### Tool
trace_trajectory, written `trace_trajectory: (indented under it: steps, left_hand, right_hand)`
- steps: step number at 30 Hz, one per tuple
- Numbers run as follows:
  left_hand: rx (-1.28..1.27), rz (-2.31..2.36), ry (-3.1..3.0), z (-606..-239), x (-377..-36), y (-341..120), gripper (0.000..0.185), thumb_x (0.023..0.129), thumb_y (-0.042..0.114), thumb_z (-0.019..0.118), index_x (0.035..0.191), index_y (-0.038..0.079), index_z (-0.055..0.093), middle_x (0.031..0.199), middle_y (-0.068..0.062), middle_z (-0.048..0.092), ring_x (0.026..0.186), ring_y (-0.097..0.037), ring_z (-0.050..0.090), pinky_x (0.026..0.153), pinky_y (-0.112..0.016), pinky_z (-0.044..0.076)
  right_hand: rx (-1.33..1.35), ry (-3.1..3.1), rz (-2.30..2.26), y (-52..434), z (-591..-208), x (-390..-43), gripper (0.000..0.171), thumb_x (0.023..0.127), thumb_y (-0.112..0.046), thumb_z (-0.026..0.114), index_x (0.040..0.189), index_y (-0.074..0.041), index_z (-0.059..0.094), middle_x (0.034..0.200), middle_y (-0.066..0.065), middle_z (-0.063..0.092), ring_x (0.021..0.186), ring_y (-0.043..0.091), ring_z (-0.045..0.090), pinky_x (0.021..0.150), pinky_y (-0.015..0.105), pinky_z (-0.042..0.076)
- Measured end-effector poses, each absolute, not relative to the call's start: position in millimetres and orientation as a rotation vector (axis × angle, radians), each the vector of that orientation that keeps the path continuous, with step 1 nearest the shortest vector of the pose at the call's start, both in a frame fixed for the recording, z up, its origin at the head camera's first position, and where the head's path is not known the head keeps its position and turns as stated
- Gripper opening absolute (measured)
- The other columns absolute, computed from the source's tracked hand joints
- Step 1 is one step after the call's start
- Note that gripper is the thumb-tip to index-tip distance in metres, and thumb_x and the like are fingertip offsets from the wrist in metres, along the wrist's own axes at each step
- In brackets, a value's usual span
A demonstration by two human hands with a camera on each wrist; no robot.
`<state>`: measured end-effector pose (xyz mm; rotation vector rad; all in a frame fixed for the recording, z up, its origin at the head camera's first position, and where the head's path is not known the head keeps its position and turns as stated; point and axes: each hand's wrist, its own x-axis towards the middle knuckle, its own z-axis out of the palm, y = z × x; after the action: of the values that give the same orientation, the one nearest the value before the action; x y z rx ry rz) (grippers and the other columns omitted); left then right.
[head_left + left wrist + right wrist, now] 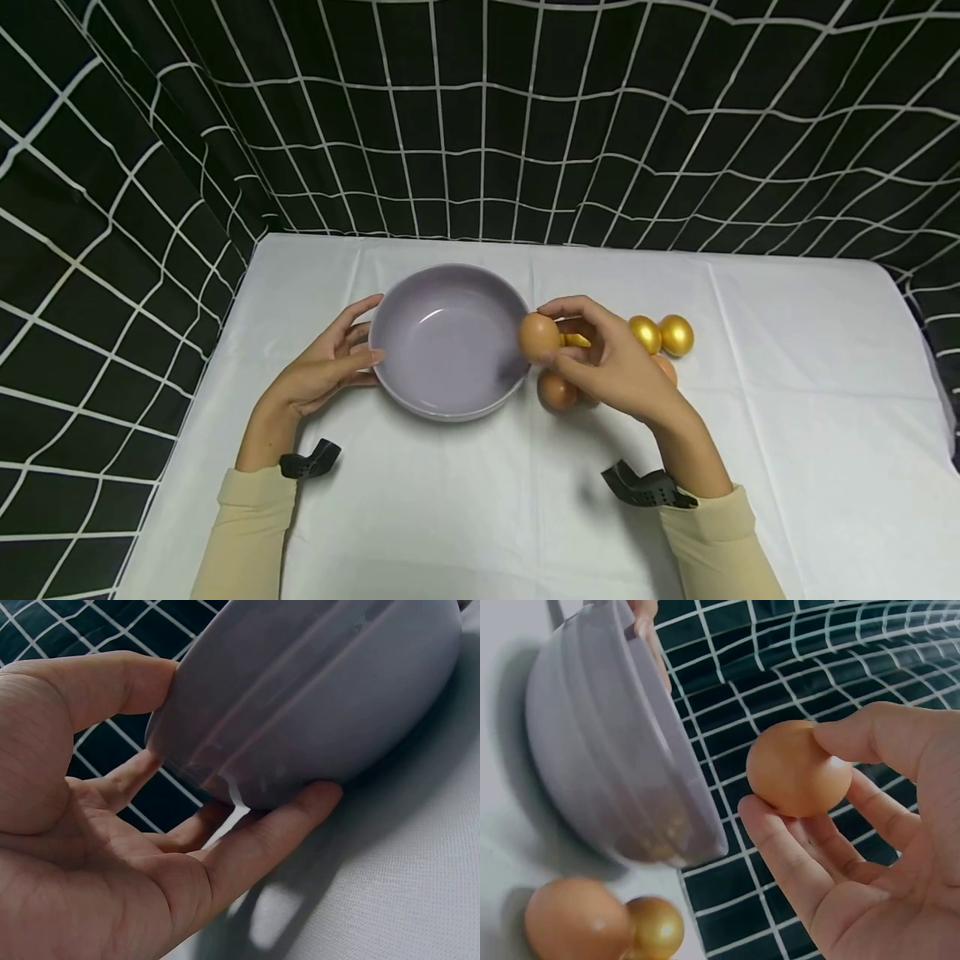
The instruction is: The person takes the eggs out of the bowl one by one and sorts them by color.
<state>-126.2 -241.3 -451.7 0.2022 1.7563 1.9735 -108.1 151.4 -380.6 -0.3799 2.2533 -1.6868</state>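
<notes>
Item: brown egg [539, 336], matte tan shell, smooth. Pinched between thumb and fingertips of the right hand [611, 362], held in the air at the right rim of the lavender bowl [448, 340]; long axis roughly level, one end toward the bowl (which end, cannot tell). Left hand [318, 371]: straight fingers pressed against the bowl's outer wall, steadying it. Bowl upright on white tablecloth [787, 400]. Beside it: another brown egg [557, 390], two golden eggs [662, 334].

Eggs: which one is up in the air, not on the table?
The brown egg pinched in the right hand by the bowl's rim; the others lie on the cloth.
</notes>
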Motion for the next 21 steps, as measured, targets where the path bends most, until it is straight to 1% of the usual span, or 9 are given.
trace_trajectory:
  steps: [4,8,11,15,18,21]
  left_hand:
    - [0.199,1.974,1.762,-451,-126,-241,0.082,0.102,-0.002,0.06,0.168,0.026,0.022,0.165,-0.025,0.032,0.124,-0.026,0.065,0.095,-0.043,0.063]
    - [0.188,1.973,1.772,-451,-125,-241,0.081,0.101,-0.002,0.06,0.168,0.026,0.023,0.164,-0.024,0.034,0.124,-0.027,0.065,0.094,-0.043,0.063]
    - [0.192,1.971,1.774,-451,-125,-240,0.082,0.101,-0.002,0.06,0.168,0.026,0.023,0.164,-0.024,0.034,0.124,-0.027,0.065,0.095,-0.044,0.063]
    - [0.191,1.973,1.764,-450,-124,-240,0.082,0.101,-0.003,0.059,0.168,0.026,0.023,0.163,-0.023,0.034,0.124,-0.027,0.065,0.095,-0.045,0.063]
    - [0.187,1.971,1.762,-449,-125,-239,0.082,0.1,-0.003,0.06,0.167,0.026,0.023,0.164,-0.022,0.035,0.124,-0.027,0.065,0.095,-0.045,0.063]
    - [0.184,1.969,1.766,-449,-124,-240,0.082,0.1,-0.002,0.06,0.168,0.027,0.023,0.164,-0.023,0.034,0.125,-0.027,0.064,0.095,-0.046,0.063]
  right_hand:
    - [-0.342,2.262,-1.711,159,-385,-101,0.044,0.097,-0.009,0.072,0.139,-0.015,0.059,0.14,0.006,0.061,0.12,0.018,0.069,0.092,0.025,0.06]
    - [-0.346,2.281,-1.746,169,-391,-96,0.044,0.098,-0.008,0.072,0.14,-0.013,0.058,0.138,0.008,0.061,0.115,0.015,0.072,0.091,0.024,0.061]
    - [-0.368,2.291,-1.798,177,-396,-93,0.046,0.098,-0.004,0.071,0.142,-0.008,0.057,0.139,0.006,0.06,0.118,0.012,0.069,0.091,0.022,0.062]
    - [-0.38,2.328,-1.863,191,-401,-89,0.048,0.097,0.003,0.069,0.143,-0.002,0.055,0.14,0.001,0.059,0.121,0.009,0.064,0.093,0.017,0.059]
    - [-0.363,2.377,-1.875,201,-403,-86,0.048,0.098,0.003,0.069,0.143,-0.001,0.055,0.141,-0.002,0.059,0.122,0.007,0.063,0.092,0.014,0.057]
    - [-0.334,2.423,-1.869,210,-404,-83,0.048,0.097,0.002,0.07,0.143,-0.004,0.057,0.143,-0.003,0.057,0.123,0.006,0.063,0.092,0.014,0.058]
